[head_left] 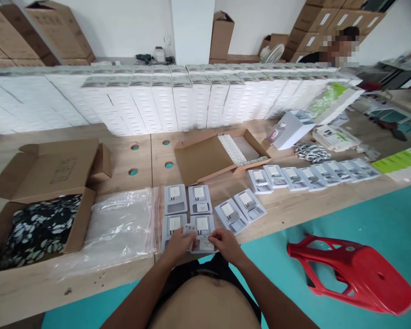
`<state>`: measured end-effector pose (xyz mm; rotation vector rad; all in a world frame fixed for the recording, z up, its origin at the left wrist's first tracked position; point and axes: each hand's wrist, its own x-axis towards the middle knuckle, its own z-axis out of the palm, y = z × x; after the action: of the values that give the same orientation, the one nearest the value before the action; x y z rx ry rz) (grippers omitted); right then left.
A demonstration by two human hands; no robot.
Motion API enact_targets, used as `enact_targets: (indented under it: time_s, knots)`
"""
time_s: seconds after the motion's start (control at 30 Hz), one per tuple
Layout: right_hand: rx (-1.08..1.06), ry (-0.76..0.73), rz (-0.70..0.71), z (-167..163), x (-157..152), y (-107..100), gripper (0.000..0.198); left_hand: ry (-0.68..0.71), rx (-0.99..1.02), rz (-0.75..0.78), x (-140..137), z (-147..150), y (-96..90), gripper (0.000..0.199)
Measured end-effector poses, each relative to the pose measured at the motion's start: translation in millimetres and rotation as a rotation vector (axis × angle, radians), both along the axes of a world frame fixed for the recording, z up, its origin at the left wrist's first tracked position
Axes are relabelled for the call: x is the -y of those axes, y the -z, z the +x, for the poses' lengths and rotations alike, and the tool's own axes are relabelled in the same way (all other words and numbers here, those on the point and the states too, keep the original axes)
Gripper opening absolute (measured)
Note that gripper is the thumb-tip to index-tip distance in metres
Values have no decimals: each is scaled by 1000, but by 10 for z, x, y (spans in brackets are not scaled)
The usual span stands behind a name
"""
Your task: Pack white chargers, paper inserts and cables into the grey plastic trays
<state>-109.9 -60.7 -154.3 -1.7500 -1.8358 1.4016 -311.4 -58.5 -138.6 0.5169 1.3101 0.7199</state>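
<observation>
Four grey plastic trays in two rows lie before me, each with a white charger plug; the upper left tray [175, 208] has a bare lower recess, while the upper right tray [191, 201] holds a white card below its plug. Over the near pair, my left hand [178, 243] is closed around a few small white cards [189, 228] with greyish marks. My right hand [228, 246] pinches the right edge of a printed white card [205, 245] at the lower recess of the near right tray. Fingers partly cover both near trays.
Filled trays [308, 177] line the table's right side. An open carton of dark-and-white packets [41, 228] and clear plastic bags [119, 224] are left. Behind stand an open flat carton [205, 160] and stacked white boxes [181, 100]. A red stool [366, 274] lies on the floor; a person [339, 48] is beyond.
</observation>
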Motion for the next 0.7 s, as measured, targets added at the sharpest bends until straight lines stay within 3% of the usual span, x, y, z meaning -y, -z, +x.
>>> enact_targets:
  time_s: [0.17, 0.33, 0.43, 0.57, 0.63, 0.7]
  knots:
    - [251, -52, 64, -156, 41, 399, 8, -233, 90, -168, 115, -302, 99, 20]
    - [390, -161, 112, -280, 1, 470, 12, -329, 200, -174, 114, -355, 27, 19]
    - [455, -186, 137, -235, -47, 373, 8, -376, 216, -110, 98, -309, -10, 21]
    - [482, -130, 164, -143, -85, 92, 10, -388, 180, -86, 86, -233, -60, 35]
    - [309, -50, 152, -165, -90, -75, 21, -360, 181, -81, 76, -180, -107, 42]
    - [-7, 33, 93, -246, -93, -215, 23, -299, 211, -66, 57, -115, -173, 43]
